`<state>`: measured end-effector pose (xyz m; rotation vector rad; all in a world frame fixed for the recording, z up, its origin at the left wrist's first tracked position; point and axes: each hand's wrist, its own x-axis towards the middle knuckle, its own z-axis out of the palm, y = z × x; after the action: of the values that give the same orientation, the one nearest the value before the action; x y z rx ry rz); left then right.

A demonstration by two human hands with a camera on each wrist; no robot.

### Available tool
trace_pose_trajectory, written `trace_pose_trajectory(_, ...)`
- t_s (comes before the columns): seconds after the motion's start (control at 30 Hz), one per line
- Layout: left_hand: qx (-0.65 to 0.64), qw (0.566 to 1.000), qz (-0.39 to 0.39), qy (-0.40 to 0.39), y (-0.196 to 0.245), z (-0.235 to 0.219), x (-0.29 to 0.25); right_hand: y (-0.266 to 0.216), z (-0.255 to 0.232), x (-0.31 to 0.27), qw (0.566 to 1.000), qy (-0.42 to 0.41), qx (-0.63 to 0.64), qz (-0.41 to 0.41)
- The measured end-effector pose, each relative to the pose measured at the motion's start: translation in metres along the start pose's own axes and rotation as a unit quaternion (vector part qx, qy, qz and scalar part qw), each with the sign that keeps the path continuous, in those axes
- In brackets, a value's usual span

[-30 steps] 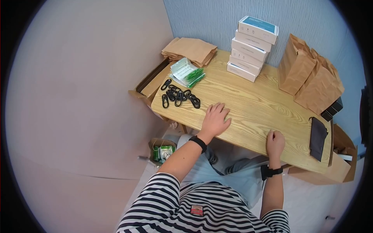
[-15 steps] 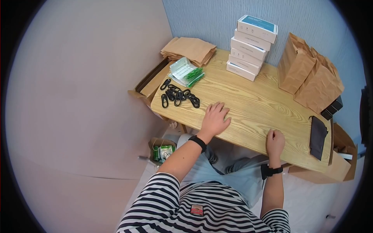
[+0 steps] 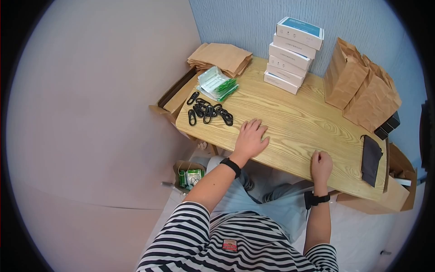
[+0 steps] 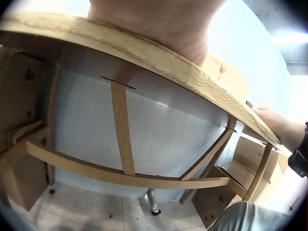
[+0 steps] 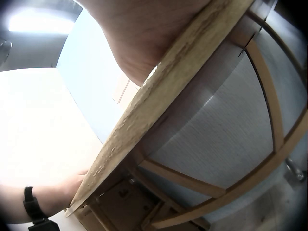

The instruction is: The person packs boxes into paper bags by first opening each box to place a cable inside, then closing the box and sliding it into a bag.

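Note:
My left hand (image 3: pixel 250 139) lies palm down on the wooden table (image 3: pixel 294 118) near its front edge, fingers spread and nothing in them. To its left are several coiled black cables (image 3: pixel 207 112). Farther back lie clear packets with green parts (image 3: pixel 219 86). Close to the front edge on the right, my right hand (image 3: pixel 321 167) rests on the tabletop with its fingers curled in; no object shows in it. A dark drawstring pouch (image 3: pixel 371 161) lies to its right. Both wrist views mostly show the table edge and underside, with the fingers of the near hand hidden.
White boxes (image 3: pixel 292 54) stand stacked against the wall. Flat brown paper bags (image 3: pixel 222 56) lie at the back left; upright paper bags (image 3: pixel 346 77) stand back right beside black boxes (image 3: pixel 387 124). Cartons flank the table, and an open paper bag (image 3: pixel 182 167) sits below on the left.

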<state>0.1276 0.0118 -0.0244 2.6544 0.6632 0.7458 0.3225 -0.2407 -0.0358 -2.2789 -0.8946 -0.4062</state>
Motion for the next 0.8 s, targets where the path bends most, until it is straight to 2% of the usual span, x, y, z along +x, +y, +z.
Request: trace_pose_trajectory(0.8,-0.002,1.000,0.005,0.012,0.0009,-0.0009,-0.0001,-0.0030,-0.0026,0.0006,1.000,-0.012,-0.011,0.015)
